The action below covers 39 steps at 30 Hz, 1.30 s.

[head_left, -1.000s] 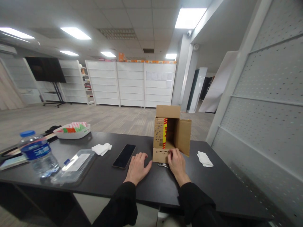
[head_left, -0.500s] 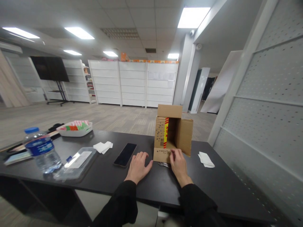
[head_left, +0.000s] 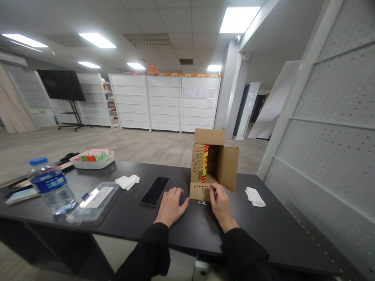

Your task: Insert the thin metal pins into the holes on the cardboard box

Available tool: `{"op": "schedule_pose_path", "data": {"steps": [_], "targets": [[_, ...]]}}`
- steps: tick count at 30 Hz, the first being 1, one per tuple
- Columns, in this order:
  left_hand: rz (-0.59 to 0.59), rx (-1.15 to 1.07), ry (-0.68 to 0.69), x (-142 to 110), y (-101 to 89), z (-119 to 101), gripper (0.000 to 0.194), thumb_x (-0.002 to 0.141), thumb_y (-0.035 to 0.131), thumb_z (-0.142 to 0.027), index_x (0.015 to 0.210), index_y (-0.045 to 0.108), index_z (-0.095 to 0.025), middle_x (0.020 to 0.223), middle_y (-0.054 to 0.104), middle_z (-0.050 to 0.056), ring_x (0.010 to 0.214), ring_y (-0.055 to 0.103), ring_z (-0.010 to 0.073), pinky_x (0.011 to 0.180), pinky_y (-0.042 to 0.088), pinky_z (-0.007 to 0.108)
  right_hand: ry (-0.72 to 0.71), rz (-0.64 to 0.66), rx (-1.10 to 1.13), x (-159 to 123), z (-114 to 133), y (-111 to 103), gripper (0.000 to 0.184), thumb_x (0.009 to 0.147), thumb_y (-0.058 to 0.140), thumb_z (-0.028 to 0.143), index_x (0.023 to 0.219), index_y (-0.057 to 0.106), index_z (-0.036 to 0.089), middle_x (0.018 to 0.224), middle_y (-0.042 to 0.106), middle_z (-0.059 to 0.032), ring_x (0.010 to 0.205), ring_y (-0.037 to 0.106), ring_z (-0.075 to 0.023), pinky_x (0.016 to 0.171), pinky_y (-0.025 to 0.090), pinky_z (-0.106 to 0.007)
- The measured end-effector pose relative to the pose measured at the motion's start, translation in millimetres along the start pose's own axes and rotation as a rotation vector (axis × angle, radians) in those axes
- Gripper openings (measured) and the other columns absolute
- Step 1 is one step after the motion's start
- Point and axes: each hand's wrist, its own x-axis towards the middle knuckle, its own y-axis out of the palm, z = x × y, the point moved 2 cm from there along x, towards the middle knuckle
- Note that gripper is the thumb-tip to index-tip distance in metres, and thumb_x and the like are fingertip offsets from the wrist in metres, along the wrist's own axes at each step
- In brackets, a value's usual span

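Note:
An open cardboard box [head_left: 197, 166] stands on the dark table, its flaps spread and its opening facing me. A row of small holes runs along its front lower flap [head_left: 199, 192]. My right hand [head_left: 220, 205] is closed in a pinch at that flap, beside the holes; what the fingertips hold is too small to make out. Below the flap lie several thin metal pieces [head_left: 202, 203], partly hidden. My left hand [head_left: 172, 207] rests palm down on the table with its fingers stretched out, between the box and a black phone [head_left: 155, 191].
Left of the phone are a folded white tissue [head_left: 127, 182], a clear plastic case [head_left: 98, 201] and a water bottle [head_left: 52, 187]. A white basket [head_left: 92, 162] sits at the back left. Another tissue [head_left: 254, 196] lies right of the box, near a perforated panel [head_left: 331, 156].
My right hand has shifted very slightly left and up at the box's front flap. My left hand stays where it was.

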Motion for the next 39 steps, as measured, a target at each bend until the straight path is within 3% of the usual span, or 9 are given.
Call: {"op": "schedule_pose_path", "data": {"steps": [5, 16, 23, 39], "targets": [[0.000, 0.005, -0.004, 0.4, 0.6, 0.1, 0.018, 0.089, 0.052, -0.038, 0.095, 0.055, -0.022, 0.091, 0.062, 0.003, 0.089, 0.058, 0.0208, 0.078, 0.038, 0.035, -0.059, 0.042, 0.008, -0.4, 4.2, -1.8, 0.022, 0.098, 0.042, 0.018, 0.112, 0.059, 0.021, 0.102, 0.064, -0.0088, 0.095, 0.059, -0.0216, 0.083, 0.049, -0.037], [-0.012, 0.010, 0.006, 0.0, 1.8, 0.5, 0.016, 0.089, 0.052, -0.037, 0.094, 0.055, -0.022, 0.091, 0.062, 0.003, 0.089, 0.058, 0.0207, 0.078, 0.038, 0.034, -0.102, 0.305, -0.132, -5.7, 16.3, 3.6, 0.025, 0.096, 0.042, 0.015, 0.112, 0.060, 0.022, 0.103, 0.066, -0.0074, 0.095, 0.057, -0.0240, 0.083, 0.040, -0.039], [-0.013, 0.006, 0.008, 0.3, 2.1, 0.9, 0.016, 0.089, 0.051, -0.037, 0.095, 0.055, -0.022, 0.092, 0.062, 0.003, 0.089, 0.058, 0.0203, 0.078, 0.038, 0.033, -0.100, 0.367, -0.135, -8.0, 11.9, 8.7, 0.016, 0.096, 0.044, 0.017, 0.096, 0.059, 0.021, 0.092, 0.065, -0.0063, 0.089, 0.057, -0.0225, 0.078, 0.041, -0.035], [0.000, 0.009, -0.003, 0.7, 1.3, -0.2, 0.016, 0.089, 0.053, -0.037, 0.094, 0.055, -0.022, 0.090, 0.062, 0.003, 0.089, 0.058, 0.0207, 0.078, 0.038, 0.034, -0.105, 0.496, -0.135, -9.5, 14.3, 11.5, 0.019, 0.093, 0.046, 0.010, 0.094, 0.062, 0.022, 0.094, 0.064, -0.0045, 0.091, 0.058, -0.0221, 0.078, 0.042, -0.036]]}}
